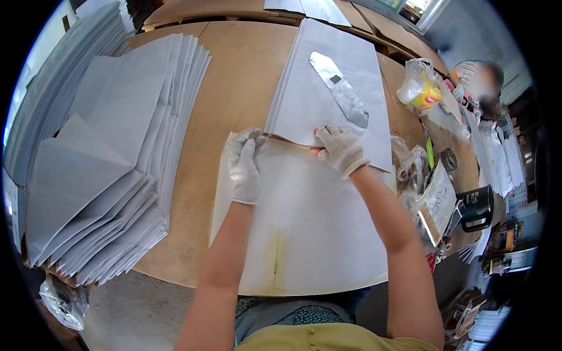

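Note:
Both my hands wear white knit gloves and work at the near edge of a stack of large white paper sheets (301,82). My right hand (341,149) is closed on the near edge of the paper, thumb and fingers pinching it; bare fingertips show through the glove. At the stack's near left corner is my left hand (244,167), its fingers bent and drawn together. Whether paper lies between them is hidden. A brownish paper edge runs between both hands. On the stack lies a shiny flat metal plate (345,96) with a square hole. Beneath my forearms spreads a white sheet (316,228) with a yellowish strip.
Tall piles of folded white paper (111,140) stand at the left on the brown tabletop (228,76). Along the right lie a plastic bag with a yellow package (424,96), a green-handled tool (429,151), a tape roll (448,159) and a dark mug (477,209). Another person (477,79) is at far right.

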`<state>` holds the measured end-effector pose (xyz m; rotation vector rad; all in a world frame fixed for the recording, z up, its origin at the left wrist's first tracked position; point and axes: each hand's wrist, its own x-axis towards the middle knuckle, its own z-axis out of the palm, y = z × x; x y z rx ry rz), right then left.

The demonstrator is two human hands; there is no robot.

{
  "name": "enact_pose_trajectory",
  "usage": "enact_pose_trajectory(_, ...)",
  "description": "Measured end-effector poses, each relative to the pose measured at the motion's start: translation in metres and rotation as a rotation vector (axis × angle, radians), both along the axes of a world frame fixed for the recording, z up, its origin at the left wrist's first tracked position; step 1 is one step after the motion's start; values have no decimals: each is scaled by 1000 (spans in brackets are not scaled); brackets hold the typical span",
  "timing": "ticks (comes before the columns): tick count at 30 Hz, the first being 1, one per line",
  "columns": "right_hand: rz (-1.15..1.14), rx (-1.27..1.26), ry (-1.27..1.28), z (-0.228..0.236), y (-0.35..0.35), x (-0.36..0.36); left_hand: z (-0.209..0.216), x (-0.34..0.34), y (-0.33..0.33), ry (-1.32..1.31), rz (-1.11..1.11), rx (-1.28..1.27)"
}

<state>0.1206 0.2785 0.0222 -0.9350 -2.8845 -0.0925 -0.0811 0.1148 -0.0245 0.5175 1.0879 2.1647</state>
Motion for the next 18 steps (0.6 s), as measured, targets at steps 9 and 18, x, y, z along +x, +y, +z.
enact_pose_trajectory(9, -590, 35, 213, 11, 10, 115, -9, -57, 36, -169, -88, -181)
enact_pose_trajectory(18, -1150, -559, 398, -11, 70, 150, -8, -81, 136, 460, -528, -735)
